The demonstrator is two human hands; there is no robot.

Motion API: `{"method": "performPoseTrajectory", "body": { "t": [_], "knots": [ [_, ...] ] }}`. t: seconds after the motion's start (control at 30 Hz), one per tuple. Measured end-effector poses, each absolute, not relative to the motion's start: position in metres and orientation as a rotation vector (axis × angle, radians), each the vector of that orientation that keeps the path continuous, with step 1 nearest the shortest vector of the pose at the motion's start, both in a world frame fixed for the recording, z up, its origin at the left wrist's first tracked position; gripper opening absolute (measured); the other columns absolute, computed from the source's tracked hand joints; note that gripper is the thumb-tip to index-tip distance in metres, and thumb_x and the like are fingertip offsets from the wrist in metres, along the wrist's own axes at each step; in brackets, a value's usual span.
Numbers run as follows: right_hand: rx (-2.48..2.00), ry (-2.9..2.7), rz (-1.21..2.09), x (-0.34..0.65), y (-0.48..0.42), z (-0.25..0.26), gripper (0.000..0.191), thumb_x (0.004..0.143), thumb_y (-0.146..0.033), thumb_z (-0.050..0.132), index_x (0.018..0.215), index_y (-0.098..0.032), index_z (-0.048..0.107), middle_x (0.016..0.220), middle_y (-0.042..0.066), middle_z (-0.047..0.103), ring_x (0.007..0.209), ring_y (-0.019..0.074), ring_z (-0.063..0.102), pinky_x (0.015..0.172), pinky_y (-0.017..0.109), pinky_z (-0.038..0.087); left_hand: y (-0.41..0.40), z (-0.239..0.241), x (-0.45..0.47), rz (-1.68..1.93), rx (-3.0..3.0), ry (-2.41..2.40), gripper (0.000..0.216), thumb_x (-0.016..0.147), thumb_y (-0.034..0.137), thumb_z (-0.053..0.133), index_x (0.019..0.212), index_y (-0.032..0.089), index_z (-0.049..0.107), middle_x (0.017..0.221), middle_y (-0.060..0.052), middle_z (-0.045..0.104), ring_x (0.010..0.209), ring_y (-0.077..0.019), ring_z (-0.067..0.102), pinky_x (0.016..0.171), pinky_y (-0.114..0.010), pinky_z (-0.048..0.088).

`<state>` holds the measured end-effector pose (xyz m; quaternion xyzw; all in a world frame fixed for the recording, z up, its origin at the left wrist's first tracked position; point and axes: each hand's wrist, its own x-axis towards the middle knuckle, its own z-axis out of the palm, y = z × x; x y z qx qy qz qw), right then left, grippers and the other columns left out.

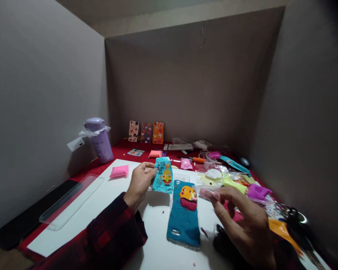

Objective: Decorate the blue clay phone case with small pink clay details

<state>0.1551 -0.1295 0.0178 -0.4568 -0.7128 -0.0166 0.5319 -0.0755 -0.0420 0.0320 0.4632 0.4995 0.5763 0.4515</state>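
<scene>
Teal phone case (183,225): flat on white board (154,228), between the 2 hands, orange clay face (186,193) above crimson clay (188,204) near far end. Left hand (139,182): pinched closed on blue printed packet (159,183), held up by left edge, just beside case's far-left corner. Right hand (243,215): pinching pale pink packet (207,193), spare fingers loosely curled. Behind: 3 decorated cases (146,132), standing; purple bottle (101,146) at left.

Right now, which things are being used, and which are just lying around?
In use, it seems:
blue packet, in the left hand
pale pink lump, in the right hand
teal case, between the hands

Probably just lying around:
purple bottle
clear case
three upright patterned cases
</scene>
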Motion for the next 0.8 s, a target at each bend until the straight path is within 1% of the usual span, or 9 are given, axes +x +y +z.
{"method": "performPoseTrajectory", "body": {
  "t": [0.13,0.33,0.5,0.63,0.8],
  "knots": [
    [-1.147,-1.656,-0.015,0.154,-0.129,0.020,0.004,0.083,-0.021,0.058,0.078,-0.020,0.059,0.066,0.000,0.056,0.050,0.0113,0.043,0.048,0.025,0.036,-0.040,0.030,-0.076,1.397,1.114,1.228,0.026,0.058,0.024,0.070,0.077,0.014,0.055,0.057,0.002,0.061,0.046,-0.0106,0.055,0.044,-0.020,0.039],
    [-1.145,-1.638,0.048,0.154,-0.128,0.022,0.004,0.082,-0.018,0.058,0.079,-0.019,0.060,0.073,0.002,0.062,0.052,0.0113,0.045,0.050,0.026,0.037,-0.035,0.025,-0.076,1.367,1.082,1.198,0.028,0.056,0.024,0.073,0.077,0.014,0.056,0.063,0.000,0.065,0.053,-0.0136,0.060,0.051,-0.024,0.046],
    [-1.153,-1.641,0.068,0.153,-0.127,0.023,0.004,0.082,-0.017,0.058,0.079,-0.018,0.060,0.072,0.002,0.061,0.052,0.0114,0.045,0.050,0.026,0.037,-0.035,0.020,-0.074,1.362,1.079,1.188,0.028,0.059,0.026,0.073,0.079,0.013,0.057,0.064,-0.002,0.066,0.055,-0.0147,0.062,0.053,-0.025,0.048],
    [-1.122,-1.642,0.101,0.152,-0.128,0.023,0.005,0.081,-0.014,0.058,0.079,-0.018,0.059,0.072,0.003,0.062,0.056,0.0125,0.049,0.051,0.026,0.038,-0.034,0.018,-0.073,1.354,1.086,1.201,0.027,0.061,0.025,0.072,0.080,0.013,0.058,0.067,-0.003,0.067,0.057,-0.0157,0.063,0.054,-0.027,0.049],
    [-1.117,-1.646,0.128,0.151,-0.128,0.023,0.007,0.082,-0.012,0.057,0.082,-0.018,0.059,0.074,0.003,0.062,0.061,0.0137,0.052,0.054,0.026,0.039,-0.033,0.018,-0.073,1.373,1.116,1.248,0.027,0.058,0.022,0.072,0.080,0.014,0.059,0.072,-0.004,0.068,0.064,-0.0162,0.063,0.059,-0.026,0.048]
  ]
}}
